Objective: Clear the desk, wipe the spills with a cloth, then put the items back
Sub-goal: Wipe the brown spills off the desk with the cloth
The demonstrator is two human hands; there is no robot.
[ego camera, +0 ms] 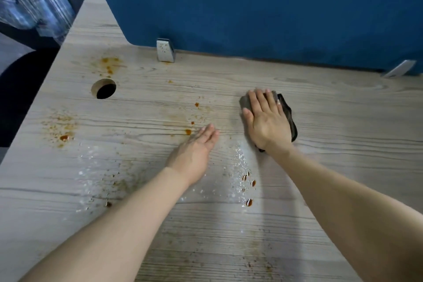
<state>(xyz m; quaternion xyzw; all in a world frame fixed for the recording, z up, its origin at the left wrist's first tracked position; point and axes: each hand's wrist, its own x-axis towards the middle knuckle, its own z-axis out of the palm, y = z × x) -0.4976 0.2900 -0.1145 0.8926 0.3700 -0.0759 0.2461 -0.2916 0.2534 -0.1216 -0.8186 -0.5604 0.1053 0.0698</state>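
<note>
A: Nearest us are two bare forearms reaching out over the desk [320, 190]. What are the hands doing?

B: The right hand [266, 121] lies flat, fingers straight, pressing a dark cloth [289, 119] onto the wood, near the blue divider [251, 7]. The left hand [194, 151] is relaxed and holds nothing; its fingers are straight and low over the desk, though I can't quite tell whether they touch it.

A: So how far along is this?

B: The clearing looks done, since no items sit on the part of the desk we see. The wiping seems barely begun. Brown spills [63, 137] remain at the left, more by the cable hole [104, 88], some just beyond the left fingertips, and wet drops [248, 178] between the arms.

A: And after that?

B: Most of the surface still needs wiping, then the items go back. Where they wait is out of view.
</note>
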